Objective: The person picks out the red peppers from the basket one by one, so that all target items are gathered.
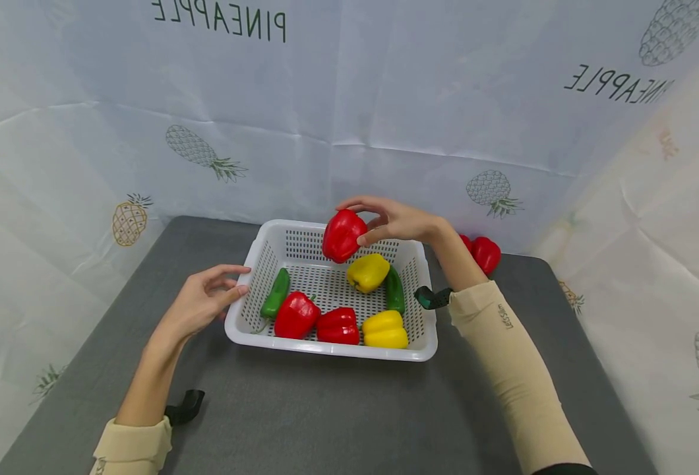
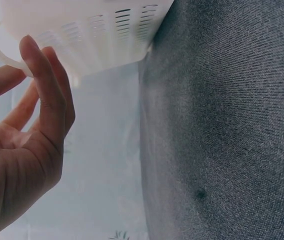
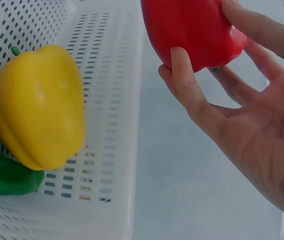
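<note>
- The right hand (image 1: 393, 220) is curving its thumb and fingers around a red bell pepper (image 1: 343, 236), parted just enough to span it; it is holding the pepper up at the white plastic basket's (image 1: 326, 348) far rim, above the contents.
- The left hand (image 1: 204, 298) is keeping its fingers loosely bent and apart, holding no pepper; its fingertips are touching the basket's left rim.
- Inside the basket, a long green pepper (image 1: 276, 295) is leaning along the left end.
- Along the basket's near side, a glossy red bell pepper (image 1: 297, 316), another red one (image 1: 338, 326) and a yellow bell pepper (image 1: 385, 330) are lying in a row, left to right.
- Farther back in the basket, right of its middle, a second yellow bell pepper (image 1: 368, 272) is resting beside a second long green pepper (image 1: 394, 290).
- Outside the basket, beyond its right end, two more red bell peppers (image 1: 486, 255) are sitting partly behind the right forearm.
- Under the basket, a dark grey tabletop (image 1: 314, 409) is spreading; behind it, pineapple-printed white cloth (image 1: 337, 79) is hanging.
</note>
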A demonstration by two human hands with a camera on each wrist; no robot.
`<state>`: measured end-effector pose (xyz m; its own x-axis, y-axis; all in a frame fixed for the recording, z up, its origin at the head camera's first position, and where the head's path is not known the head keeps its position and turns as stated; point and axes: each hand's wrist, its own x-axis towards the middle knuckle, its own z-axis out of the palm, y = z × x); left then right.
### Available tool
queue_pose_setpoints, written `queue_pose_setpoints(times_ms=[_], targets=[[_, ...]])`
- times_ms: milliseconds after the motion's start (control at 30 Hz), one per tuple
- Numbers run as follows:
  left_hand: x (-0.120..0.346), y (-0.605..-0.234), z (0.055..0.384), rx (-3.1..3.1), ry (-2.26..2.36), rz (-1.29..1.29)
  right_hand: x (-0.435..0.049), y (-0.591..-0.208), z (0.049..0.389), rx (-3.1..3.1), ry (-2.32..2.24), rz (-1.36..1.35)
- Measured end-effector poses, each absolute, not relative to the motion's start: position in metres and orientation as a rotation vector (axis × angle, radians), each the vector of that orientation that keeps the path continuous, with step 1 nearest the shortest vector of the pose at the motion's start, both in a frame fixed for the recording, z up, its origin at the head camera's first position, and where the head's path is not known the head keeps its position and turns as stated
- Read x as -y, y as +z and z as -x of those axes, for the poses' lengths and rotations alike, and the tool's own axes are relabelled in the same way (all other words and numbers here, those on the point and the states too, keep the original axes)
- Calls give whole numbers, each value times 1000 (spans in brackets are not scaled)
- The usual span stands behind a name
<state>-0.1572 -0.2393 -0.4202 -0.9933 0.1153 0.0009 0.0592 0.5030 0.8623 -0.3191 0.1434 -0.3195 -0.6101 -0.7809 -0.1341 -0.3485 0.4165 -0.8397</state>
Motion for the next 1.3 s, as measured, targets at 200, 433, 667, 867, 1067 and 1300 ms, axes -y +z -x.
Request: queue_pose_setpoints(times_ms=[200, 433, 667, 867, 1067, 1300], targets=[[239, -420, 157, -2677, 1526, -147, -158, -315, 317, -2185, -1129, 991], [240, -421, 157, -2666, 1540, -158, -178, -311, 313, -2222, -1169, 932], [241, -422, 158, -2655, 1553, -160, -198, -312, 310, -2270, -1189, 911], [241, -422, 157, -2661, 1550, -160, -215, -312, 307, -2296, -1217, 852], [241, -422, 157, -2666, 1547, -169, -234, -312, 306, -2329, -1245, 792], [241, -422, 157, -2668, 1545, -164, -257, -313, 303, -2356, -1300, 795]])
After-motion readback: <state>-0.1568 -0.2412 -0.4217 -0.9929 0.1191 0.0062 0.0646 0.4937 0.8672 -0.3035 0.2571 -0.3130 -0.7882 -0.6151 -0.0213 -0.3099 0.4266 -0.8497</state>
